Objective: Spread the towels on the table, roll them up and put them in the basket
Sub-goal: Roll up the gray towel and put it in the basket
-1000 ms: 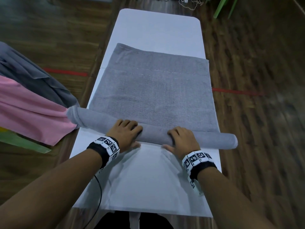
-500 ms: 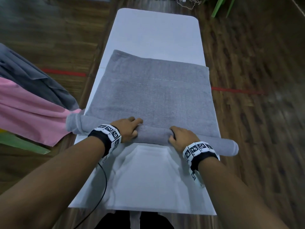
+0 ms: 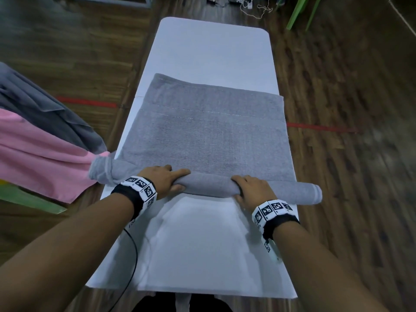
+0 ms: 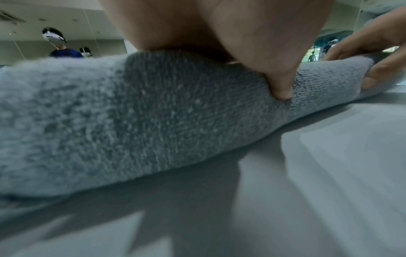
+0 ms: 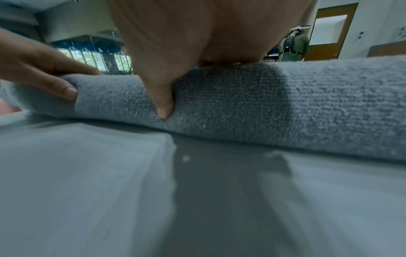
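A grey towel (image 3: 202, 136) lies flat across the white table (image 3: 211, 48). Its near part is wound into a thick roll (image 3: 209, 185) that spans the table's width. My left hand (image 3: 164, 180) grips the roll left of the middle, fingers over the top and thumb against the near side. My right hand (image 3: 252, 190) grips it right of the middle in the same way. In the left wrist view my left thumb (image 4: 279, 81) digs into the roll (image 4: 153, 113). The right wrist view has my right thumb (image 5: 162, 99) pressed into the roll (image 5: 263, 107).
A pink towel (image 3: 38, 152) and a dark grey towel (image 3: 38, 102) hang at the left beside the table. Green chair legs (image 3: 299, 12) stand at the far right on the wooden floor. The roll's ends overhang both table edges. People stand in the background of the wrist views.
The roll has moved away from me and grown thicker, and less flat towel lies beyond it. Both hands went forward with it.
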